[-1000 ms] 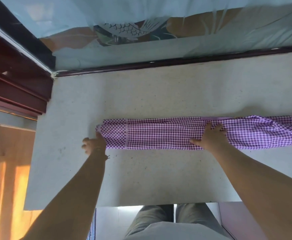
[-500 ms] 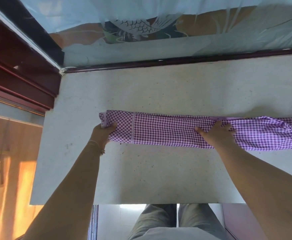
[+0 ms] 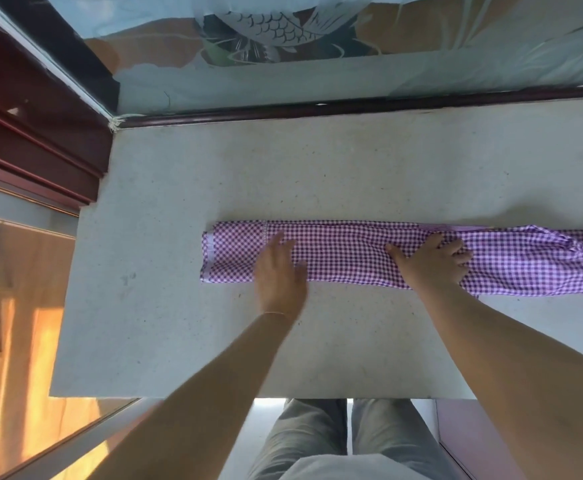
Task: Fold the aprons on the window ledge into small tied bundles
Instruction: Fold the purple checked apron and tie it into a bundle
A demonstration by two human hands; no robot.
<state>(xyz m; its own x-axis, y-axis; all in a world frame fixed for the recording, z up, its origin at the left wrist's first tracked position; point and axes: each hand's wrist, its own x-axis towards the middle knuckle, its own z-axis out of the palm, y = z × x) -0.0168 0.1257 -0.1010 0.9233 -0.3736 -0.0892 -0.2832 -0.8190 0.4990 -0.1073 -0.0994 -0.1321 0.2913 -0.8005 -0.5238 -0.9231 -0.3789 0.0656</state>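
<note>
A purple-and-white checked apron (image 3: 345, 252) lies folded into a long narrow strip across the pale stone window ledge (image 3: 283, 174); its right end runs out of view. My left hand (image 3: 279, 268) lies flat on the strip a little right of its left end, fingers straight and blurred by motion. My right hand (image 3: 432, 261) presses down on the strip near its middle, with fingers spread.
A dark red window frame (image 3: 317, 110) and frosted glass with a fish pattern (image 3: 269, 27) bound the ledge at the back. Dark wood trim (image 3: 30, 140) stands at the left. The ledge's front edge (image 3: 248, 396) is above my legs.
My left hand let go of the apron's left end and slid right onto the strip, now lying flat. My right hand stayed pressing on the middle.
</note>
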